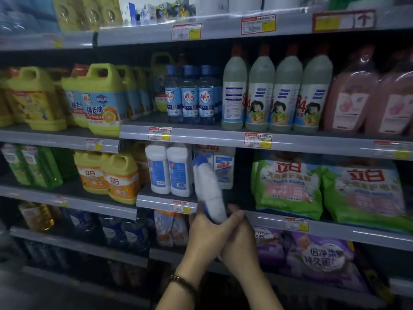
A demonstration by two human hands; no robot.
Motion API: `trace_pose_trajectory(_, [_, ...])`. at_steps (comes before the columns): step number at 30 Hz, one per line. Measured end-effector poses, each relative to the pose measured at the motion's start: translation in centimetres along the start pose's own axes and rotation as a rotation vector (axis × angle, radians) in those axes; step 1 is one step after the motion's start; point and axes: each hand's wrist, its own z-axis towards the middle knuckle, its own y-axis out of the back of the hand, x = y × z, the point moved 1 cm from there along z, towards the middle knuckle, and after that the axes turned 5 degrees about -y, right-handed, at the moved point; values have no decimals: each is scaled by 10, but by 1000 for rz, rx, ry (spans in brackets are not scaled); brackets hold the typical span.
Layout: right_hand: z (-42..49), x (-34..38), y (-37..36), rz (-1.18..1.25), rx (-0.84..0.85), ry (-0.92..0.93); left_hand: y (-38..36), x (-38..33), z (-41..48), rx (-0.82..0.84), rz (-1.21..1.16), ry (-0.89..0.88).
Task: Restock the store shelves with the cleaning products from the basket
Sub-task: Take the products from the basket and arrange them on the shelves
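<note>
A white bottle with a blue cap (209, 189) is tilted, its top leaning left, in front of the third shelf (156, 201). Both hands hold its lower end: my left hand (206, 233) wraps it from the left and my right hand (240, 240) grips it from the right, fingers overlapping. Two matching white bottles (169, 168) stand upright on that shelf just left of it. A dark gap (242, 182) lies to the right of the held bottle. The basket is out of view.
White bleach bottles (277, 95) and blue-labelled clear bottles (190, 95) stand on the shelf above. Green detergent bags (288, 186) sit right of the gap, orange jugs (118, 175) to the left, purple bags (312, 256) below.
</note>
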Motion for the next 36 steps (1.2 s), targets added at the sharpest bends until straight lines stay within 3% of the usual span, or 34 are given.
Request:
trace_pose_trajectory(5, [0,3,13,16,255,86,17,1,11,-91,-230,46])
trace_pose_trajectory(10, [29,-3,38,114,124,-60,40,8,31,67,-481,162])
trace_pose_trajectory(13, [46,-4,53,319,218,-285,49,10,41,193,-578,216])
trace_pose_trajectory(16, [51,-2,55,439,312,-323,52,1,52,333,-595,210])
trace_pose_trajectory(20, [66,-3,48,515,228,-289,54,-21,62,450,-194,179])
trace_pose_trajectory(22, [78,-1,48,458,204,-235,53,-21,70,422,26,105])
trace_pose_trajectory(27, [107,0,40,372,180,-178,46,-12,103,222,68,40])
trace_pose_trajectory(36, [154,-13,25,321,120,-226,27,13,161,133,123,-92])
